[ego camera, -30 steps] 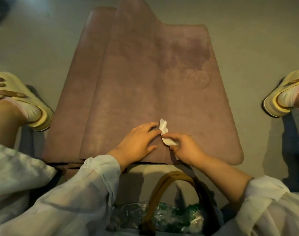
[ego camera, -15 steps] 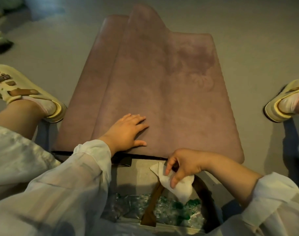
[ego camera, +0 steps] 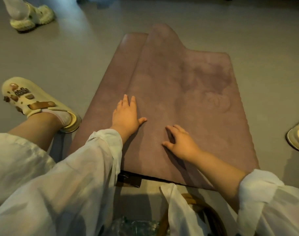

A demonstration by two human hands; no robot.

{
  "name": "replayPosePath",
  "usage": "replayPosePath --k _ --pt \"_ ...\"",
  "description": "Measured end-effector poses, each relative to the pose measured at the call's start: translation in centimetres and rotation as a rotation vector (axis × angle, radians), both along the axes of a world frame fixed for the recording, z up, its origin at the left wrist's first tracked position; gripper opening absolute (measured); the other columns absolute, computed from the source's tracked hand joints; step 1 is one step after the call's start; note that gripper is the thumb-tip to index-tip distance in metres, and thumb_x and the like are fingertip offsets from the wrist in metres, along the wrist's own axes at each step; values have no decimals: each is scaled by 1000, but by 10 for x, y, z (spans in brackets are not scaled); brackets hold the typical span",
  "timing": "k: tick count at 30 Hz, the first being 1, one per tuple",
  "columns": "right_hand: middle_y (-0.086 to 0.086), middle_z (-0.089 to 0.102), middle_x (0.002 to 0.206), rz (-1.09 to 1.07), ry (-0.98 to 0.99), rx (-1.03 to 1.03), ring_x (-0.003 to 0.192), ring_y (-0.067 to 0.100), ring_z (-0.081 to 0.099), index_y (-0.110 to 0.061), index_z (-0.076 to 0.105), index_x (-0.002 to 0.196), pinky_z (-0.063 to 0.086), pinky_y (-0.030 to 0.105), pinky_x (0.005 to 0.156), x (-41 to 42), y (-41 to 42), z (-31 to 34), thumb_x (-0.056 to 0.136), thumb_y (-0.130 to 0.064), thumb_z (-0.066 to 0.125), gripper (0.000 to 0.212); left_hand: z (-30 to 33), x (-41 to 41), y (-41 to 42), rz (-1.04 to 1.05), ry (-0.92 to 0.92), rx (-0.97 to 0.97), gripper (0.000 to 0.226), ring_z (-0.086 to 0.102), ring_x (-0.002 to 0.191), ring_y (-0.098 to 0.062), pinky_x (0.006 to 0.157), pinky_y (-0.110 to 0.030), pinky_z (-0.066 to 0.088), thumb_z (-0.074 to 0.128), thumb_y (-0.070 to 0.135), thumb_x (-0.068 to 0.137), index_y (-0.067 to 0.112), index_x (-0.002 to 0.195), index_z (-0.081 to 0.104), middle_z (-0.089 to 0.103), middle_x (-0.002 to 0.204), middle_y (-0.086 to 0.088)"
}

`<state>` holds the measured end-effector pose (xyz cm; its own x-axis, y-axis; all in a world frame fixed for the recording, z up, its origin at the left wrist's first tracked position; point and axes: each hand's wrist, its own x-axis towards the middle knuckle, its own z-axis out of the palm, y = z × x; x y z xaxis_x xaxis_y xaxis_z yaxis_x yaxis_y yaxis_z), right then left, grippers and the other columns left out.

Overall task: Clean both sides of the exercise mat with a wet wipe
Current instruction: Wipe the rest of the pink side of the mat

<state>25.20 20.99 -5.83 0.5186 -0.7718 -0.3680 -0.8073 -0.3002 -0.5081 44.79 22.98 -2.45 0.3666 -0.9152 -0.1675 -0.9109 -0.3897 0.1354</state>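
A mauve exercise mat (ego camera: 188,79), folded over itself, lies on the grey floor in front of me, with darker damp patches toward its far right. My left hand (ego camera: 125,114) rests flat on the mat with straight fingers. My right hand (ego camera: 181,142) lies on the mat beside it, fingers spread and holding nothing. The white wet wipe (ego camera: 172,200) hangs over the brown handle of a bag at the bottom edge, apart from both hands.
A bag with a brown handle (ego camera: 211,217) and crinkled plastic (ego camera: 133,227) sits just below the mat's near edge. My cream clogs (ego camera: 38,103) flank the mat at the left and right (ego camera: 298,137). Another person's foot in a fuzzy slipper (ego camera: 31,16) stands at the far left.
My right hand let go of the wet wipe over the bag and moved up onto the mat. My left hand slid farther along the mat. The view tilted forward.
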Motion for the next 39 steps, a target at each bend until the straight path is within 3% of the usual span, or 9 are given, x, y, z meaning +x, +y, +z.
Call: replayPosePath --k 3,8,18,24,27,29,32,35,39 --pt "9 0 159 -67 13 40 145 31 11 -24 8 152 17 36 116 20 -17 -1 93 -48 51 77 4 6 -26 127 69 -9 93 30 133 -38 105 -44 32 58 55 85 8 149 11 18 153 -17" --pt "9 -16 158 -173 199 45 145 35 -6 -33 -11 150 4 51 115 36 -35 -8 90 -67 32 80 5 5 -58 243 -91 -76 75 50 115 -29 88 -39 43 62 58 80 5 128 37 44 127 -13" --pt "6 -17 158 -277 143 60 144 35 -13 -35 -9 150 -3 50 116 73 -32 -3 92 -66 24 73 24 56 -66 -29 8 -302 28 56 103 -34 68 -32 32 47 34 97 8 108 50 57 112 -13" --pt "-3 -14 159 -50 19 16 143 37 -16 -40 -1 150 -6 51 115 129 -13 9 89 -67 31 73 19 142 -22 135 173 -394 23 56 98 -37 67 -35 35 57 29 92 6 95 56 62 103 -19" --pt "-4 -15 158 179 75 -28 142 36 -19 -40 -1 149 -8 53 113 150 1 4 84 -73 37 82 5 188 12 209 88 -200 22 55 104 -39 78 -40 42 54 26 94 7 105 58 61 111 -21" --pt "-3 -19 158 262 151 -60 140 38 -24 -38 -3 150 -10 55 112 153 6 -2 79 -77 40 91 -2 196 27 161 16 -87 26 51 109 -41 86 -44 41 50 20 95 7 117 55 55 120 -22" --pt "0 -14 159 263 139 -131 142 38 -18 -29 9 151 -5 57 113 151 9 -2 78 -74 47 93 -1 173 29 -131 53 -196 30 48 110 -42 92 -45 39 53 17 92 1 118 55 50 120 -24" --pt "4 -2 160 316 131 -246 146 31 -5 -21 23 147 2 58 114 142 20 3 88 -62 44 75 9 124 36 -500 71 -37 55 44 121 -33 100 -40 34 51 49 91 11 131 51 45 136 -14" --pt "13 22 156 512 134 -423 143 37 16 -14 29 147 16 67 108 105 57 1 83 -69 34 85 8 95 69 -751 -150 465 109 -7 145 -32 113 -54 -2 43 80 74 18 152 -2 -10 158 -12"
